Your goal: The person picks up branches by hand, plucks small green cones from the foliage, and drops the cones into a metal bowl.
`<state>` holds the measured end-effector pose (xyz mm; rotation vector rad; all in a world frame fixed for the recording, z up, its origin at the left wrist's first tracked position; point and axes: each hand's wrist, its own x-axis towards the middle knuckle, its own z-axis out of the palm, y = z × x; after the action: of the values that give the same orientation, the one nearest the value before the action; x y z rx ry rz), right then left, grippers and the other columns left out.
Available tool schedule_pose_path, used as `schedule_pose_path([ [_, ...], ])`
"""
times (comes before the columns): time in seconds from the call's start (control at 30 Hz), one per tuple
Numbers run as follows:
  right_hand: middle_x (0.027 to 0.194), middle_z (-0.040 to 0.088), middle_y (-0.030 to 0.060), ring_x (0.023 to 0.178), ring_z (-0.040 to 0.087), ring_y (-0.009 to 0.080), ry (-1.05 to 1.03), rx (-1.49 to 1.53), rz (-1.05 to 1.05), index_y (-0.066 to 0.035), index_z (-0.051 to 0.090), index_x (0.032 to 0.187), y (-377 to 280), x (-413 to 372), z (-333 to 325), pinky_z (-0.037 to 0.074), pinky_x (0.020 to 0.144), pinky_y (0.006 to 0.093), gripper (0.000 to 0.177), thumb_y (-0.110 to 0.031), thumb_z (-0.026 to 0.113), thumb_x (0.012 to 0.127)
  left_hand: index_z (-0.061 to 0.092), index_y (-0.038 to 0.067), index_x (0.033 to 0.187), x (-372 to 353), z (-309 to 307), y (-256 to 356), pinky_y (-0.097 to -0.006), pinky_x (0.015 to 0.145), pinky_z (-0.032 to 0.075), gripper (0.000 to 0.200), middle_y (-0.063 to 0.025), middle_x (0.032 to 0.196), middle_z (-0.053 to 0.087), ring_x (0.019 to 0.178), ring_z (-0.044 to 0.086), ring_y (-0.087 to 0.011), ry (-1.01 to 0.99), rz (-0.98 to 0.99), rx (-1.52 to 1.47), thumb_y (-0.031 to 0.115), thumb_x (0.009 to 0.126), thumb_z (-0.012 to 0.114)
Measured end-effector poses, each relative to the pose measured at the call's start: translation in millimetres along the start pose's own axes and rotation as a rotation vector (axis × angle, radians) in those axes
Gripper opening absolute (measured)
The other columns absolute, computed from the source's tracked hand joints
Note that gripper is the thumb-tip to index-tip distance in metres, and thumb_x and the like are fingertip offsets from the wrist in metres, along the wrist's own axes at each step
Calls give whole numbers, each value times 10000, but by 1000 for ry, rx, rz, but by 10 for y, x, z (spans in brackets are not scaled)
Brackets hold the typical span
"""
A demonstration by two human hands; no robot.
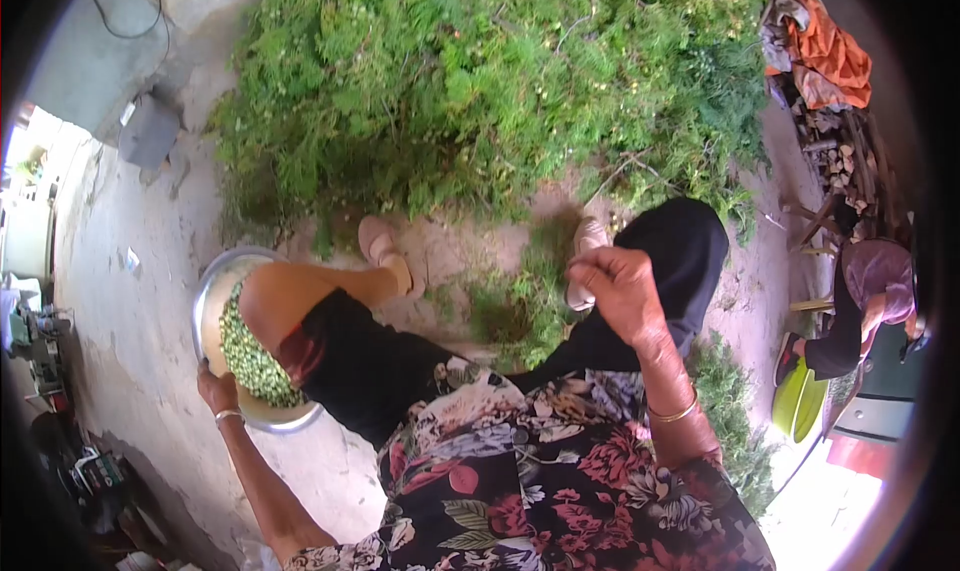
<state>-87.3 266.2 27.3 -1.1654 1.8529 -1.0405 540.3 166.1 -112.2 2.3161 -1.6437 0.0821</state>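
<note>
Left fingers (pixel 209 379) hold bowl (pixel 212 316) (green bits (pixel 246 356) inside)

My work area is apparently a household yard, indicated by bare floor (pixel 150 301), stacked firewood (pixel 838 161) and heaped green branches (pixel 480 91).

One metal basin (pixel 262 411) — one branch heap (pixel 490 91) — two pale shoes (pixel 378 241).

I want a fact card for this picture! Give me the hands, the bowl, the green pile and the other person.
Left hand: holds the rim of the bowl
Right hand: raised, fingertips together; can't tell if anything is pinched
Bowl: beside the left knee, with small green bits inside
Green pile: leafy branches, beyond the feet
Other person: at the right side
</note>
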Motion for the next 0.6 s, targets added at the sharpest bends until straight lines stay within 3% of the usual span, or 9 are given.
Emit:
schedule_pose_path([
  [0.07,639,620,84,572,552,108,-80,-144,-100,42,649,824,22,93,27,451,540,271,119,-71,667,789,557,-71,1132,98,-52,235,-410,911,435,530,-291,1108,579,1039,569,-371,-23,-100,-111,40,616,600],
  [0.1,690,636,154,609,613,230,-118,-226,-96,35,647,807,-55,138,23,482,584,329,155,-114,673,780,574,-84,1086,221,-73,381,-401,869,461,490,-269,1016,613,945,602,-355,-37,-130,-186,69,623,623],
  [0.13,690,636,154,609,613,230,-110,-225,-110,35,647,807,-65,206,32,482,584,329,155,-114,673,780,574,-84,1086,367,-93,538,-401,869,461,490,-269,1016,613,945,602,-355,-23,-127,-196,69,623,623],
  [0.2,745,639,192,683,628,335,-245,-323,-187,34,640,822,-58,397,29,499,643,399,196,-157,663,786,585,-92,1039,658,-238,1183,-391,828,477,436,-231,917,630,856,614,-333,-326,-191,-495,97,651,647],
  [0.27,770,623,237,740,616,398,-285,-378,-221,49,616,823,-97,627,8,496,701,453,233,-181,644,799,598,-73,998,751,-278,1948,-376,783,486,369,-191,852,632,784,613,-321,-286,33,-676,116,687,655],
  [0.33,770,613,266,755,622,412,-382,-592,-302,62,593,804,-134,877,-14,496,721,474,238,-172,640,799,604,-32,994,899,-172,2540,-374,758,489,334,-165,855,636,751,602,-310,-312,348,-560,135,709,655],
  [0.43,721,628,241,687,652,387,-298,-691,-321,37,593,777,-111,1343,-63,537,636,463,259,-211,639,834,621,1,932,977,5,3517,-396,734,486,288,-180,796,613,740,597,-327,-451,642,-454,168,703,665],
  [0.47,710,633,230,659,660,359,-247,-635,-227,30,598,778,-238,1483,-113,549,606,436,265,-223,637,846,624,3,907,967,-45,3935,-407,732,484,269,-190,776,602,746,596,-336,-586,706,-358,174,703,665],
  [0.6,725,622,253,678,647,374,-61,-452,-181,75,600,794,-276,1956,-274,524,650,439,264,-181,660,815,619,-3,880,692,896,4761,-406,661,475,243,-175,802,620,723,595,-343,-619,1006,-205,155,698,655],
])
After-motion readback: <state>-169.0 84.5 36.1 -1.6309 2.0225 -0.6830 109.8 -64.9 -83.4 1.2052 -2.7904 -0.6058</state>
